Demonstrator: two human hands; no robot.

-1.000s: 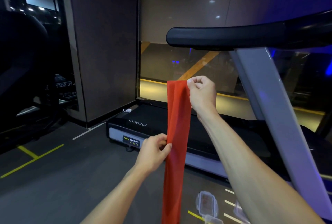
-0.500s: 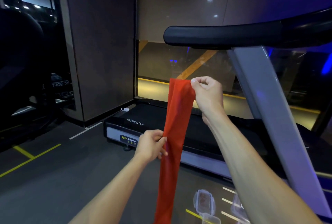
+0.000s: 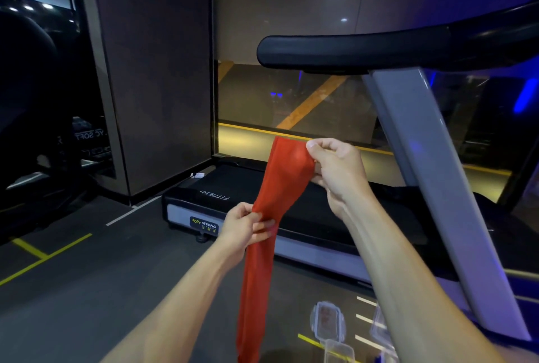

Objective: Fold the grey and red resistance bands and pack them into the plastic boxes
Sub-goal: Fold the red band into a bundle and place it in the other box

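Right hand [image 3: 335, 170] is pinching the red band's [image 3: 271, 217] top edge in front of the treadmill [image 3: 291, 217]; left hand [image 3: 248, 227] is gripping it lower. Band is hanging towards the boxes [image 3: 328, 322] on the floor. Risk: thin latex slipping from either pinch, spoiling the fold.

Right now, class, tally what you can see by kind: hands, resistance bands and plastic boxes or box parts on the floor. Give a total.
Hands: 2, left hand and right hand
Red band: 1
Clear plastic box pieces: 3, at and
Total: 6
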